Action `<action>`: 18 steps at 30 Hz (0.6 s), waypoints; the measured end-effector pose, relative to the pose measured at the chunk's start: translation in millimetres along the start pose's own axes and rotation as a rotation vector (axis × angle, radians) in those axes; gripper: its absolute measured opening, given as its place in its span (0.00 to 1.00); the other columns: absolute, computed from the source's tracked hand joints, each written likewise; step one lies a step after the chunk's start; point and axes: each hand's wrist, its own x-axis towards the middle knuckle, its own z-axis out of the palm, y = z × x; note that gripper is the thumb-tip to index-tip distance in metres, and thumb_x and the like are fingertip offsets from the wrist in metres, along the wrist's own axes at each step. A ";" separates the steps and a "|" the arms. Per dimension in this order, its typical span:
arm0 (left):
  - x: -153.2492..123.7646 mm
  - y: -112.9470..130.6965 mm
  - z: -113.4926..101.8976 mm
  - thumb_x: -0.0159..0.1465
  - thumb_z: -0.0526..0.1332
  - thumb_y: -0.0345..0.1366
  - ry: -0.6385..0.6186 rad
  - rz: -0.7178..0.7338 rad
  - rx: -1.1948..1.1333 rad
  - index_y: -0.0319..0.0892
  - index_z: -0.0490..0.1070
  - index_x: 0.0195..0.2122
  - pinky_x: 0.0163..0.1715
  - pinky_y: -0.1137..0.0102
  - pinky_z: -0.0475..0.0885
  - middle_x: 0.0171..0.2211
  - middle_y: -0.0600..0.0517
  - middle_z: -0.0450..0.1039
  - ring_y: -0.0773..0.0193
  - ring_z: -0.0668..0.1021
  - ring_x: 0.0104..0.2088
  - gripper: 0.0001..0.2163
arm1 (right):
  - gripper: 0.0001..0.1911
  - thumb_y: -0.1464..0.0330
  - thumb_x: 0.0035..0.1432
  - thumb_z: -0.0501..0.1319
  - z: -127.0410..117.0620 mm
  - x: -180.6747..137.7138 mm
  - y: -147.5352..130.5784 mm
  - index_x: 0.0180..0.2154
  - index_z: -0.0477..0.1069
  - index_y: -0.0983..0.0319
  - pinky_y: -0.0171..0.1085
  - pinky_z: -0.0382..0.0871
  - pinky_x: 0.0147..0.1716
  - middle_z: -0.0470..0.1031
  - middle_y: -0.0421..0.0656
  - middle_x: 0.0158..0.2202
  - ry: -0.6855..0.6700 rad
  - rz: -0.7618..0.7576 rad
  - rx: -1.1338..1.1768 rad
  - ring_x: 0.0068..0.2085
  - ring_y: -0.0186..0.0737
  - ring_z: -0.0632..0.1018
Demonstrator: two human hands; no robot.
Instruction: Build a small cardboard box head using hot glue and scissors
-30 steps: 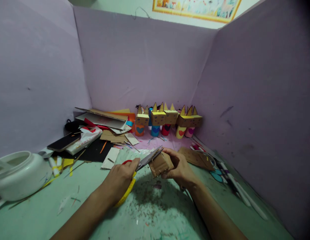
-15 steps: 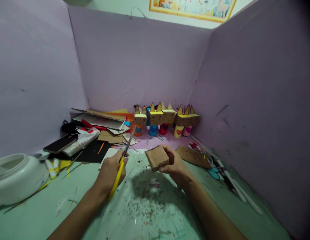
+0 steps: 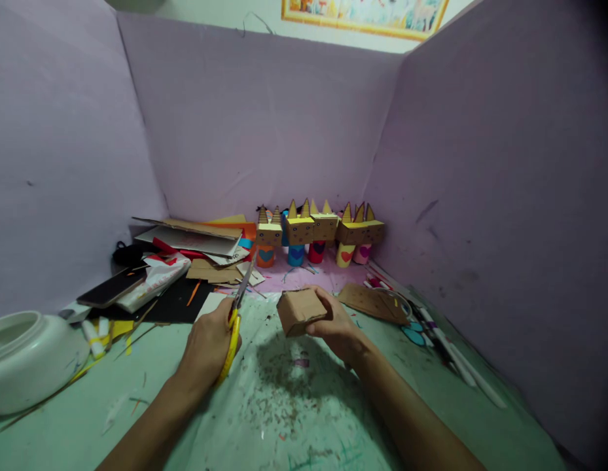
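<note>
My left hand [image 3: 213,343] is closed around a pair of scissors [image 3: 232,347] with yellow handles, the blades pointing up and away from me. In my right hand [image 3: 336,327] is a small brown cardboard box [image 3: 300,311], gripped at its right side and held above the table. The box tilts, so its top and front faces show. A gap separates the scissors from the box. Beyond both hands stands a row of cardboard animal figures [image 3: 324,227] with pointed ears and coloured tube bodies bearing hearts.
Stacked cardboard and paper [image 3: 196,235] lie at the back left, near a dark phone-like slab [image 3: 112,288]. A white pot [image 3: 33,360] stands at the left edge. Flat cardboard [image 3: 372,304] and white sticks [image 3: 473,373] lie right. Purple panels [image 3: 264,124] enclose the table.
My right hand has turned the box, so its front face shows more. The scissors have swung slightly in my left hand. The whole view has shifted a little.
</note>
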 end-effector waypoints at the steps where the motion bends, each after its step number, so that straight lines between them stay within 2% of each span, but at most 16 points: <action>1: 0.2 -1.1 1.8 0.60 0.52 0.35 0.018 0.008 -0.121 0.42 0.65 0.43 0.28 0.69 0.67 0.27 0.47 0.77 0.57 0.79 0.29 0.11 | 0.30 0.76 0.26 0.70 -0.4 -0.2 0.6 0.38 0.70 0.59 0.32 0.64 0.32 0.74 0.38 0.34 -0.010 0.002 -0.002 0.35 0.39 0.72; 5: 0.6 0.5 7.0 0.59 0.54 0.43 0.041 0.046 -0.643 0.42 0.59 0.47 0.29 0.66 0.72 0.36 0.45 0.76 0.59 0.78 0.32 0.17 | 0.32 0.78 0.27 0.68 -1.9 -0.6 3.1 0.40 0.67 0.57 0.30 0.62 0.28 0.72 0.36 0.34 -0.038 0.011 -0.081 0.33 0.36 0.71; 7: 0.1 4.7 8.4 0.56 0.58 0.48 -0.040 -0.010 -0.877 0.43 0.57 0.47 0.28 0.66 0.72 0.39 0.45 0.74 0.60 0.78 0.31 0.22 | 0.31 0.78 0.29 0.67 -1.0 -0.5 4.4 0.40 0.66 0.56 0.30 0.63 0.30 0.71 0.36 0.36 -0.042 -0.026 -0.165 0.35 0.36 0.72; 10: -2.6 11.9 11.8 0.51 0.64 0.50 -0.199 -0.105 -1.134 0.44 0.55 0.45 0.30 0.65 0.73 0.34 0.48 0.73 0.58 0.78 0.33 0.26 | 0.28 0.78 0.32 0.66 5.3 -1.3 9.0 0.39 0.64 0.56 0.34 0.66 0.37 0.71 0.39 0.41 -0.054 -0.150 -0.334 0.41 0.39 0.72; 12: -5.5 15.4 16.0 0.49 0.67 0.48 -0.229 -0.083 -1.208 0.44 0.55 0.44 0.32 0.64 0.73 0.31 0.52 0.72 0.58 0.79 0.33 0.27 | 0.27 0.78 0.35 0.66 11.8 -3.3 14.5 0.40 0.63 0.56 0.36 0.66 0.42 0.69 0.41 0.44 -0.078 -0.227 -0.421 0.45 0.41 0.72; 15: -9.4 17.3 21.9 0.46 0.69 0.42 -0.175 -0.004 -1.197 0.45 0.56 0.43 0.30 0.67 0.72 0.28 0.57 0.68 0.62 0.77 0.30 0.27 | 0.27 0.75 0.39 0.69 20.1 -7.8 23.8 0.41 0.61 0.56 0.39 0.64 0.48 0.66 0.44 0.48 -0.098 -0.299 -0.475 0.49 0.43 0.70; 18: -10.3 15.3 21.6 0.45 0.68 0.38 -0.136 0.058 -1.144 0.45 0.58 0.43 0.28 0.70 0.70 0.28 0.58 0.65 0.65 0.74 0.29 0.26 | 0.35 0.68 0.33 0.76 21.3 -10.3 29.5 0.44 0.63 0.56 0.41 0.62 0.52 0.63 0.46 0.53 -0.128 -0.225 -0.422 0.54 0.48 0.68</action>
